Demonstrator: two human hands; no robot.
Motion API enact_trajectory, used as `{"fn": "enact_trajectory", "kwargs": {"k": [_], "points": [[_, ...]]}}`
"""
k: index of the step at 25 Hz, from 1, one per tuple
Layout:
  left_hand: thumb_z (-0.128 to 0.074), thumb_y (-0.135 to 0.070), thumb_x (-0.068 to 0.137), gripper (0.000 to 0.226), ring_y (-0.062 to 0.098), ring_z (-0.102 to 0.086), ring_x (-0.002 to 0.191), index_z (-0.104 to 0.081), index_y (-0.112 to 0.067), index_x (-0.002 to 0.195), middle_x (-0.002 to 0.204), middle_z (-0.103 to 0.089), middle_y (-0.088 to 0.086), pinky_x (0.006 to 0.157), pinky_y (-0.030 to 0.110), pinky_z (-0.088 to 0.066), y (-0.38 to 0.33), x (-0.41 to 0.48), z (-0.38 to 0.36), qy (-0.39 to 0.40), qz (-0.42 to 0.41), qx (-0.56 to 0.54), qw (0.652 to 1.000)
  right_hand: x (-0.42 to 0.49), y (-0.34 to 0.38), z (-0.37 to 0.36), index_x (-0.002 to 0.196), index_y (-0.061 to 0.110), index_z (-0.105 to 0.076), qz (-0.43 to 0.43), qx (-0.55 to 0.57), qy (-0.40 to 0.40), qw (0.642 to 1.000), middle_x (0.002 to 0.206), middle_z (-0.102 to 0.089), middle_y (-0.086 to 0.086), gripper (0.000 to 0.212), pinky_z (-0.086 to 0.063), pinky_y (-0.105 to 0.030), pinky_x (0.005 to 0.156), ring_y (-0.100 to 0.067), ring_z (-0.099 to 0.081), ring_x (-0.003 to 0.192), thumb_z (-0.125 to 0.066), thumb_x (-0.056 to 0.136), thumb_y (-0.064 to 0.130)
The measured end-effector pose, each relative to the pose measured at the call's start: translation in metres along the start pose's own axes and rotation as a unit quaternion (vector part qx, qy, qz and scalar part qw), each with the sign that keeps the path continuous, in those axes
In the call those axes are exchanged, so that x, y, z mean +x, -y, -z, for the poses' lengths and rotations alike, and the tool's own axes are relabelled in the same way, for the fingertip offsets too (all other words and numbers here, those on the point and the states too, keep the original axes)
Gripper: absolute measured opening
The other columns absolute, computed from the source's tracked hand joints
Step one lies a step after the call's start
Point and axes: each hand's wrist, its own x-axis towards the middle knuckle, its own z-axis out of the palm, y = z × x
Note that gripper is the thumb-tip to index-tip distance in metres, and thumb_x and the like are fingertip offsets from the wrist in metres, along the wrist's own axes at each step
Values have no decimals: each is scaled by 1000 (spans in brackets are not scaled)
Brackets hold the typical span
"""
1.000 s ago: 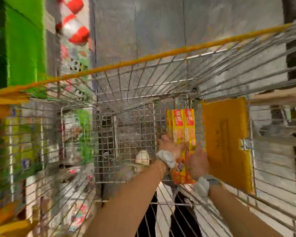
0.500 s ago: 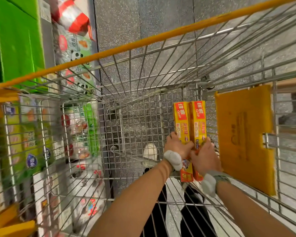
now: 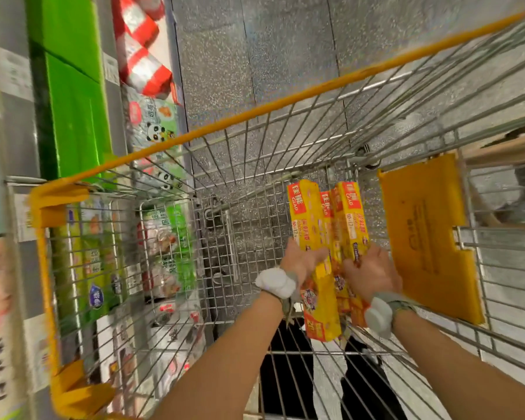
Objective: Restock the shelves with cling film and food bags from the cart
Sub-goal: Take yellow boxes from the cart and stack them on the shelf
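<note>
Long yellow-and-red cardboard cling film boxes (image 3: 305,219) held inside the cart, centre-right of the frame.
The left grip (image 3: 303,263) and right grip (image 3: 373,272) each clasp the boxes' lower halves within the silver wire cart with yellow rim (image 3: 285,101); a yellow plastic flap (image 3: 422,225) sits right, green-packaged goods (image 3: 176,237) left.

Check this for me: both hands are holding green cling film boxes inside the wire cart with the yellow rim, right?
Not quite: the head view shows the cling film boxes are yellow, not green. The left hand and right hand do hold them inside the wire cart with the yellow rim.
</note>
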Motion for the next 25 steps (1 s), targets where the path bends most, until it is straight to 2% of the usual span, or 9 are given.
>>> {"fn": "enact_trajectory", "kwargs": {"k": [2,5,9,12,15,17,19,22,25], "points": [[-79,-31,46,109,33,-56,121,-35,-14,145,137,-56,14,101,50,-48,-13,-33,11,8,-37,-33,999,-26,9,26,125,7,-45,20,2,0,1000,123,-51,-17,58,-45,-41,81,-37,-55,111,-53,90,53],[-78,-5,64,66,31,-66,103,-53,-15,125,112,-69,10,89,48,-55,-37,-102,26,40,-96,-92,990,-67,20,69,105,17,-53,96,51,20,994,104,-57,-10,50,-43,-36,73,-34,-58,101,-52,83,62],[-97,-40,47,85,31,-69,103,-64,-15,122,112,-73,8,92,54,-54,-49,-203,55,9,-155,-146,977,-121,29,128,99,17,-64,229,176,49,956,86,-71,-6,51,-53,-43,75,-27,-65,83,-49,81,63],[-85,-24,72,35,33,-67,101,-74,-20,105,108,-72,11,94,54,-52,-36,-292,74,-32,-212,-212,953,-165,38,175,100,24,-65,326,154,104,927,87,-73,-5,30,-56,-46,77,-25,-68,78,-48,96,48],[-88,-24,54,68,38,-66,103,-68,-9,117,110,-70,17,94,57,-51,-8,-382,81,-109,-265,-264,921,-221,54,211,85,27,-65,417,98,153,891,89,-71,-3,40,-51,-45,88,-25,-65,83,-42,94,58],[-87,-19,48,59,36,-69,89,-72,-9,105,100,-71,18,95,62,-49,12,-437,78,-129,-298,-307,894,-261,60,229,70,33,-67,471,45,168,865,76,-64,5,42,-47,-32,80,-18,-59,76,-39,87,60],[-87,-13,54,44,31,-69,78,-72,-11,95,92,-70,17,94,67,-46,39,-494,74,-114,-342,-362,859,-326,66,250,70,27,-63,544,-6,178,820,73,-56,9,46,-41,-26,71,-16,-54,76,-36,86,60],[-90,-9,57,42,30,-70,82,-74,-11,96,96,-71,16,85,59,-55,83,-553,77,-132,-409,-405,807,-418,76,268,69,18,-50,616,-39,210,758,68,-48,4,41,-37,-14,57,-9,-44,63,-38,97,45],[-94,-21,51,67,35,-67,93,-68,-9,111,107,-69,17,87,62,-52,126,-602,86,-166,-477,-428,749,-487,96,260,72,11,-57,680,-117,219,690,77,-52,-4,37,-38,-28,72,-18,-47,78,-40,88,40]]}}
